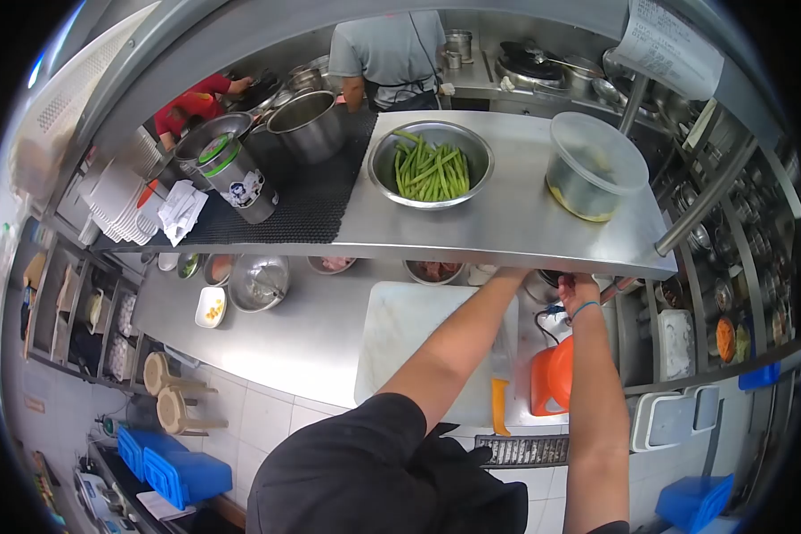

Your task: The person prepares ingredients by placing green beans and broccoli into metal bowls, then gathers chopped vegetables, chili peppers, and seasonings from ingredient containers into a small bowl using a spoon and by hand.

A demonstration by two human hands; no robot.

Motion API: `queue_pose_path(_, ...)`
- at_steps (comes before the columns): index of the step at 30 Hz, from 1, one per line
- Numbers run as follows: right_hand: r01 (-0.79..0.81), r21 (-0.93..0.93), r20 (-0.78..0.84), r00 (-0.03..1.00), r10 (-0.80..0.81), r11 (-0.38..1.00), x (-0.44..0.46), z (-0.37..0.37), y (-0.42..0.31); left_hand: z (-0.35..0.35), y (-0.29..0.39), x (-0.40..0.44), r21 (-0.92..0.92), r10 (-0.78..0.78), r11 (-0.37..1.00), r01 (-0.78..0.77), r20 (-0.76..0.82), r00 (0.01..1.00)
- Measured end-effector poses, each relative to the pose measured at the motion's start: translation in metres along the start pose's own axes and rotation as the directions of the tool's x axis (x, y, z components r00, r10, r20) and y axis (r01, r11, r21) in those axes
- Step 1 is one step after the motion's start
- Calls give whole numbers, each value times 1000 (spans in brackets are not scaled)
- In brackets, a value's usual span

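Both of my arms reach under the steel shelf [472, 233]. My left hand is hidden beneath the shelf's front edge; only the forearm shows, crossing over the white cutting board [409, 329]. Part of my right hand [578, 291] shows just below that edge, its fingers bent beside a dark round object, and what it holds is too small to make out. A steel container [541, 288] stands between the two hands. Below my right hand are an orange container [547, 378] and a dark cord. A knife with a yellow handle [500, 408] lies at the board's right side.
On the shelf are a steel bowl of green beans [432, 169], a lidded clear tub [596, 169] and a pot [307, 129]. Under it stand a steel bowl [258, 283] and a white dish [210, 308]. Two people, one in grey [387, 53], one in red [191, 107], stand beyond.
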State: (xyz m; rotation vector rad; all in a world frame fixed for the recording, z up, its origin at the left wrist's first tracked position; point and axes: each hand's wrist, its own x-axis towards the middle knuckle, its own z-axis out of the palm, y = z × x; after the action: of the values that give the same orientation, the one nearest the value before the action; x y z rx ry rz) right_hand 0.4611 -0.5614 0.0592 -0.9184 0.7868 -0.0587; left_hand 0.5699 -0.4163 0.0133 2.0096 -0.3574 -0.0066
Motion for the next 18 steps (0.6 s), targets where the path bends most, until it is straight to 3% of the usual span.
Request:
queue_pose_path(15, 47, 274, -33, 999, -40, 961, -6, 13, -7, 3, -3, -11, 24, 45, 999, -45, -11, 999)
queue_pose_path(16, 16, 358, 124, 990, -64, 934, 29, -5, 2, 3, -5, -10, 44, 61, 997, -60, -18, 998)
queue_pose_path(18, 32, 494, 156, 980, -125, 869, 26, -3, 6, 2, -11, -9, 86, 95, 992, -93, -25, 995)
